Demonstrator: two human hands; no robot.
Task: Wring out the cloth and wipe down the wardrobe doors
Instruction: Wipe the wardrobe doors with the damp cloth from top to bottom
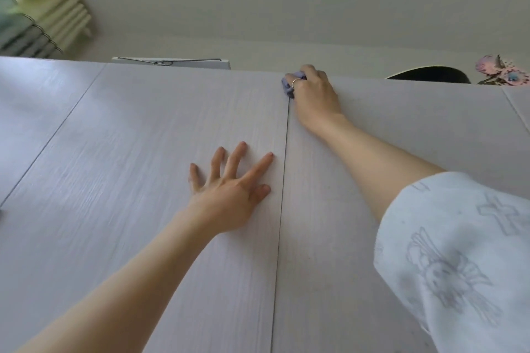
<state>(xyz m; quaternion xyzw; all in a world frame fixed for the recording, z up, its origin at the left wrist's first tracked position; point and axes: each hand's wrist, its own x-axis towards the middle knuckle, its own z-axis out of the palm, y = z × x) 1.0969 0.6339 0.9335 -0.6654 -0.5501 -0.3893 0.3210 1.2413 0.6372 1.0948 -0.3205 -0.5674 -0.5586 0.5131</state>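
Note:
I look up along pale wood-grain wardrobe doors (160, 152) that fill most of the view. My right hand (314, 94) is stretched up to the top edge, just right of the seam between two doors. It is shut on a small bunched purple cloth (288, 84), pressed against the door; most of the cloth is hidden under the fingers. My left hand (229, 192) lies flat on the left door, fingers spread, holding nothing, a little left of the seam (284, 180).
On top of the wardrobe sit a white box with a wire hanger (172, 62), a dark rounded object (430, 75) and a pink decoration (502, 70). Folded green and grey blinds (43, 14) hang at the upper left. Another door seam (57, 129) runs on the left.

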